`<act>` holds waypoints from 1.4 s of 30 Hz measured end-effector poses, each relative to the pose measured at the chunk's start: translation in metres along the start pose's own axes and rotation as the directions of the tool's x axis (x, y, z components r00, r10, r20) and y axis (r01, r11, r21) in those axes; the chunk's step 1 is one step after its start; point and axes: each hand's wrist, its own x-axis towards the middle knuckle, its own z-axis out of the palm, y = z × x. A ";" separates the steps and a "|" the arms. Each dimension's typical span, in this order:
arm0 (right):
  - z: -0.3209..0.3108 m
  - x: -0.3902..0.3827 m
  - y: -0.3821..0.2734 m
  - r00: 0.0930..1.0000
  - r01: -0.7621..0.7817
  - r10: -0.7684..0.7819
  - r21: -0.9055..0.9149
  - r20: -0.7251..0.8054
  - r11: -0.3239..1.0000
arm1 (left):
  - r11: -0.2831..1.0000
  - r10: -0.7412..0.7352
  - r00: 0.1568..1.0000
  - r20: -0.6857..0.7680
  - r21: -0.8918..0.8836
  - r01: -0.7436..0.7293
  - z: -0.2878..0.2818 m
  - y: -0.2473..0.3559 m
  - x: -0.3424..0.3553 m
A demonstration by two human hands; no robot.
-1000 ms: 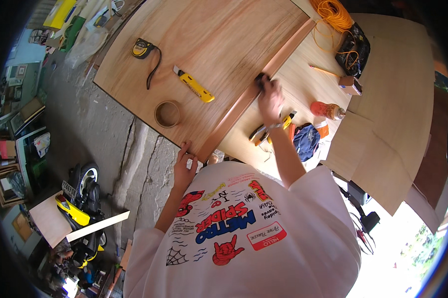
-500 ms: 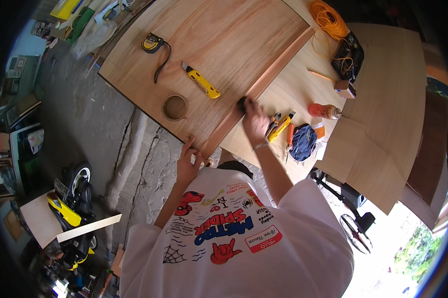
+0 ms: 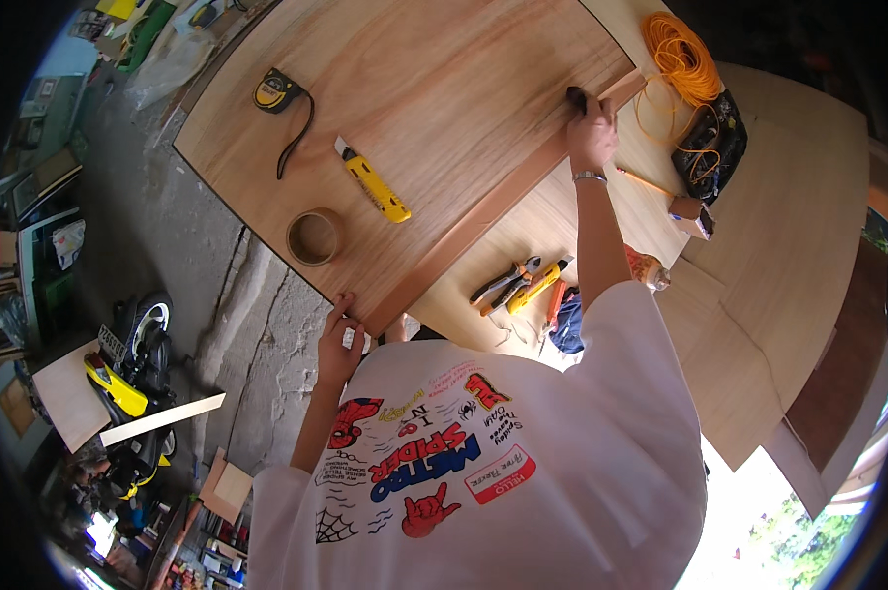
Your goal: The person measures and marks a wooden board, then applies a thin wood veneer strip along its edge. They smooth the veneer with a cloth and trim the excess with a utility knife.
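Observation:
A large wooden panel (image 3: 444, 118) lies over the table, with a brown strip (image 3: 464, 234) running along its right-hand edge. At the near corner my left hand (image 3: 340, 344) grips the panel's edge, its fingertips on top beside the strip's end. Farther up the strip, my right hand (image 3: 593, 136) is closed round a small dark object (image 3: 576, 96), pressed at the edge; its kind cannot be made out. On the panel lie a yellow utility knife (image 3: 373, 180), a tape measure (image 3: 275, 91) with a black strap, and a roll of brown tape (image 3: 315, 237).
Right of the panel lie pliers (image 3: 506, 282), a second yellow knife (image 3: 540, 284), a dark blue cloth (image 3: 568, 324), a bottle (image 3: 647, 267), a pencil (image 3: 645, 182), a small box (image 3: 691, 217) and a coil of orange cord (image 3: 680, 57). A motorcycle (image 3: 139, 369) stands at left.
My right hand has slid away from me along the strip, up and to the right, with the dark object. The left hand stays at the near corner. The view has shifted slightly.

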 end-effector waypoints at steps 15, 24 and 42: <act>-0.032 -0.103 -0.009 0.991 0.058 -0.073 0.141 0.110 0.988 | 0.992 -0.108 0.994 0.024 0.074 0.106 0.001 0.010 0.001; 0.037 0.089 0.095 0.996 -0.086 0.085 -0.056 -0.028 0.995 | 0.992 -0.086 0.996 -0.002 0.092 0.086 0.001 0.010 0.000; 0.037 0.107 0.092 0.999 -0.028 0.030 -0.127 0.017 0.992 | 0.994 -0.084 0.996 -0.008 0.070 0.084 0.002 0.008 0.001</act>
